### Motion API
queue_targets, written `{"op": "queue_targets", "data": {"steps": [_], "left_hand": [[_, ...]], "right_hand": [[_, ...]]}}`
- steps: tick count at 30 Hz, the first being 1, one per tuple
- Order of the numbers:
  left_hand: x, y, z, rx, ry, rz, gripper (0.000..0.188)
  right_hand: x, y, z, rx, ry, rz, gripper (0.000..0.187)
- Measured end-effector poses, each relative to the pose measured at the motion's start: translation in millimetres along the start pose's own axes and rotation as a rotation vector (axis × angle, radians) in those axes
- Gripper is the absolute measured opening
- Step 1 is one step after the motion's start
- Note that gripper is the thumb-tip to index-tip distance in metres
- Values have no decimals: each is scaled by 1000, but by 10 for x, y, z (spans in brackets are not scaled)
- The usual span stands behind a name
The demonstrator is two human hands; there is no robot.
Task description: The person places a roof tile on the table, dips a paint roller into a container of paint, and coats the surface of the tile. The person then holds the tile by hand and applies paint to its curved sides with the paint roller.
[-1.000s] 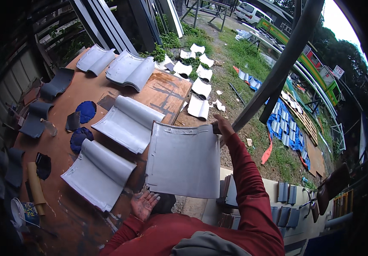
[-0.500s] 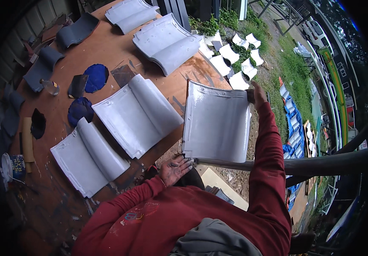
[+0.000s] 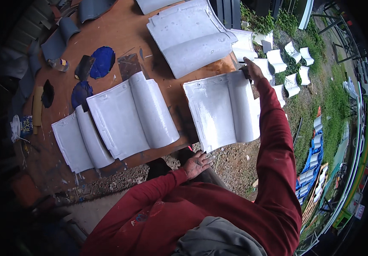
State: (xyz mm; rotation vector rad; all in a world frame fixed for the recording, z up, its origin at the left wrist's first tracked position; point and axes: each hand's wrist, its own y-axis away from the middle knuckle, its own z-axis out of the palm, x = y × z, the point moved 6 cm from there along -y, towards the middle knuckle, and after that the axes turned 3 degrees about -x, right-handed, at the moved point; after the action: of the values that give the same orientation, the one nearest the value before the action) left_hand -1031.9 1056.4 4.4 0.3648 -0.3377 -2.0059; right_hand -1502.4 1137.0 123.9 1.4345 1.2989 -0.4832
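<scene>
A wet-looking, light grey curved roof tile (image 3: 211, 111) is at the table's right edge, its raised roll toward the right. My right hand (image 3: 254, 71) is closed on its far right corner, with something dark at the fingers. Below its near left corner is my left hand (image 3: 198, 165), fingers stretched out and marked with dark stains. The fingertips are close to that corner; whether they touch it I cannot tell. Two similar tiles, a larger one (image 3: 124, 121) and a smaller-looking one (image 3: 75, 141), lie to the left along the table's near edge.
Farther back on the brown table (image 3: 107, 25) lies another grey tile (image 3: 188, 38). Dark blue round pads (image 3: 103, 62), a small bottle (image 3: 59, 65) and a paint tin (image 3: 25, 126) occupy its left side. Several pale tiles (image 3: 292, 85) stand on the grass outside.
The held tile has tilted and swung toward the table, its roll now showing at the right. My left hand has moved slightly right. The whole view has shifted.
</scene>
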Motion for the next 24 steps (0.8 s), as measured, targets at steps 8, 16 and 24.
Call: {"op": "queue_targets", "data": {"steps": [8,16,24], "left_hand": [[-102,-178,36,21,87,48,42],[82,-80,33,54,-156,76,74],[465,799,-540,259,-845,8,73]], "right_hand": [[100,-738,91,-136,71,-42,75],[3,-308,87,-206,-89,-50,83],[396,697,-965,367,-305,-384,59]]}}
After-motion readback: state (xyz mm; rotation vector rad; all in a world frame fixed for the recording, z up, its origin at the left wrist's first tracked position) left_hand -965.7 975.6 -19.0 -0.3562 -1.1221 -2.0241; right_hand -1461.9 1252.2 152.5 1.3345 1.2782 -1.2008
